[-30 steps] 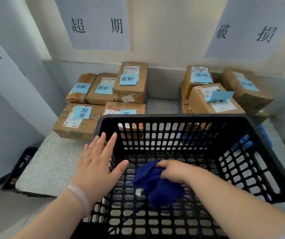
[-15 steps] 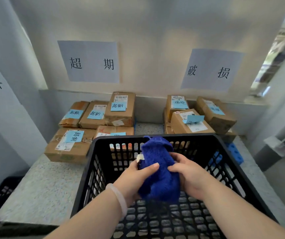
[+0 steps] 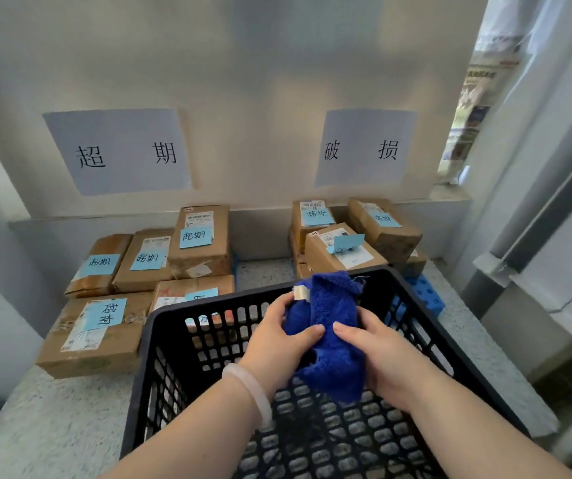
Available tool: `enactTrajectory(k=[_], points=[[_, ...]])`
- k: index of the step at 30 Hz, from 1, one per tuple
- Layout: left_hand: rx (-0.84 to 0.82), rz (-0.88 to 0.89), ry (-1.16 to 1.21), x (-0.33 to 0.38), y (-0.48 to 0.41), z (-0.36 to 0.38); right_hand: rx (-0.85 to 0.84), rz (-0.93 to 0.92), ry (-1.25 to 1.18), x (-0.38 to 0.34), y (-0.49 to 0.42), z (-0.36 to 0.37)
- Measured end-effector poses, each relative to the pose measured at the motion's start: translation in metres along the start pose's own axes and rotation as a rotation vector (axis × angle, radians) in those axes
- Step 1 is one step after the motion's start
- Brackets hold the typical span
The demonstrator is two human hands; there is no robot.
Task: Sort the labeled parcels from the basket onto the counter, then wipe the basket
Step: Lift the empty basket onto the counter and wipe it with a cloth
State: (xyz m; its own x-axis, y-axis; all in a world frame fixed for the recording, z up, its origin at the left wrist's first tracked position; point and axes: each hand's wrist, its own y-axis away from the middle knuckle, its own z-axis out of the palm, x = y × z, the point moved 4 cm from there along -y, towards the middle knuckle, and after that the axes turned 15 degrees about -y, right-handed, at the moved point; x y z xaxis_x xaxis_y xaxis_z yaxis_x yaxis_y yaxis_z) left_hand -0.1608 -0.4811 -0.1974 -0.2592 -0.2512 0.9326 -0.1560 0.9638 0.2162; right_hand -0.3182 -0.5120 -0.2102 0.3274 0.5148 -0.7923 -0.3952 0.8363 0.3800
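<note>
A black slatted basket (image 3: 160, 344) stands on the speckled counter (image 3: 53, 426) in front of me, with no parcels inside. Above its middle I hold a bunched blue cloth (image 3: 333, 340) in both hands. My left hand (image 3: 277, 337) grips its left side, thumb on the front. My right hand (image 3: 374, 354) grips its right side. Brown parcels with blue labels lie behind the basket: one group on the left (image 3: 160, 261) under a wall sign, another on the right (image 3: 343, 250) under a second sign.
Two paper signs (image 3: 118, 150) (image 3: 364, 146) hang on the back wall. A blue block (image 3: 426, 295) lies on the counter right of the basket. A wall closes the left side; a window frame (image 3: 533, 202) runs along the right.
My right hand lifted the cloth from the basket floor. My left hand left the basket rim and took hold of the cloth too. The view tilted up and back.
</note>
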Motion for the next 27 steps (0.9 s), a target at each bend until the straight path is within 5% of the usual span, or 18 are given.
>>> enactTrajectory(k=[12,21,27], points=[[-0.236,0.260,-0.190,0.113,-0.024,0.160,0.308,-0.363,-0.038,-0.119,0.058,-0.127],[-0.489,0.038,-0.284,0.128,-0.083,0.315,0.476,-0.276,0.057,-0.160,0.034,-0.284],[-0.496,-0.109,-0.466,0.091,-0.137,0.374,0.613,-0.119,0.292,-0.145,-0.025,-0.355]])
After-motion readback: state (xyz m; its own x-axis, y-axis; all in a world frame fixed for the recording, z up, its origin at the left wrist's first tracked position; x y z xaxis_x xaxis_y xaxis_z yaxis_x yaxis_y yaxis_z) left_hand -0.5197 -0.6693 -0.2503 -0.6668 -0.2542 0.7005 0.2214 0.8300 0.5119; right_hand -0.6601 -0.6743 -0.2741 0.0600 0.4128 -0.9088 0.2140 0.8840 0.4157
